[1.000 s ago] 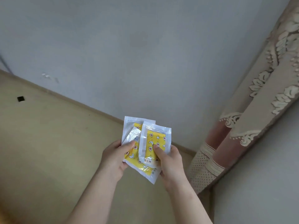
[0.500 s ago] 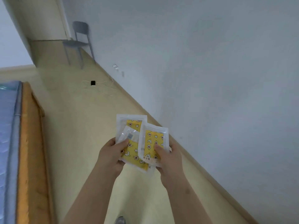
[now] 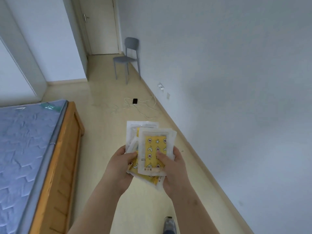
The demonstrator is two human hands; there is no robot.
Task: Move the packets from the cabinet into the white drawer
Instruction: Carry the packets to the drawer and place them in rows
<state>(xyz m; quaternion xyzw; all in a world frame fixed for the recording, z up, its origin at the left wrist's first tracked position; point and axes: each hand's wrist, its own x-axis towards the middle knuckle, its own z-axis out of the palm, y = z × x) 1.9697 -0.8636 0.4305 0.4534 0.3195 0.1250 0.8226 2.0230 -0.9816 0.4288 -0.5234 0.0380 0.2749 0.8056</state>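
While they sit side by side, both hands [image 3: 119, 168] [image 3: 174, 173] grip overlapping packets [image 3: 156, 144]

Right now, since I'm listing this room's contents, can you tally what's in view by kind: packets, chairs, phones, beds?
packets: 2 plain to see; the stack may hide more
chair: 1
phone: 1
bed: 1
Total: 5
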